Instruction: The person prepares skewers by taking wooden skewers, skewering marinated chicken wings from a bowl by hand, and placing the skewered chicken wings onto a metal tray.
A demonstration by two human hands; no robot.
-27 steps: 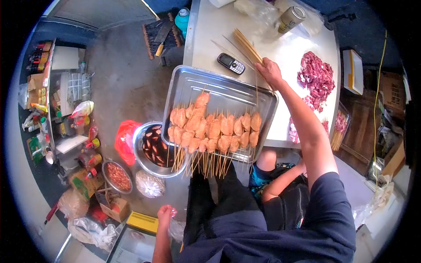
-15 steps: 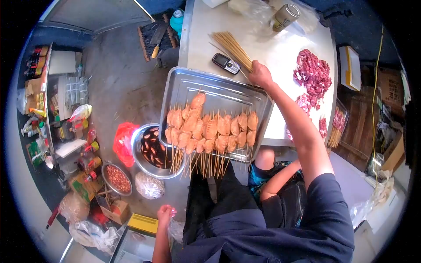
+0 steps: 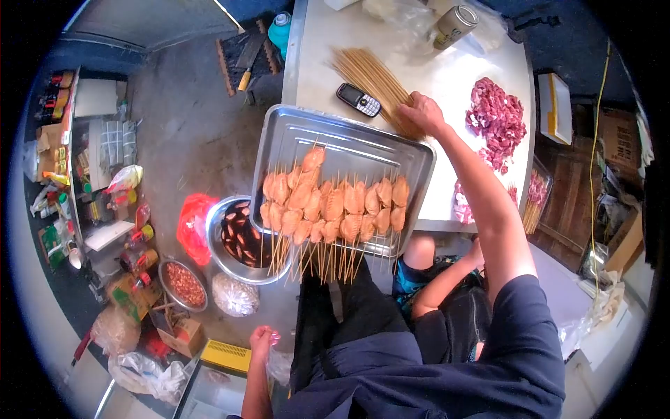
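As loaded skewers (image 3: 342,202) are lining the near half of a metal tray (image 3: 328,126), I am watching from afar the right hand (image 3: 422,114) closing its fingers over the near ends of a fanned bundle of bare skewers (image 3: 366,73). The bundle is lying on the pale table (image 3: 314,35), beyond the tray's far rim and just right of a phone (image 3: 359,100). Farther right, a pile of cut red meat (image 3: 495,115) is resting well apart from the tray. Low on the near left, the left hand (image 3: 261,342) is curling its fingers, though I cannot tell what, if anything, it is gripping. I am judging the step in hand to be managing fresh sticks; the next move is probably calling for singling some out without disturbing the loaded row.
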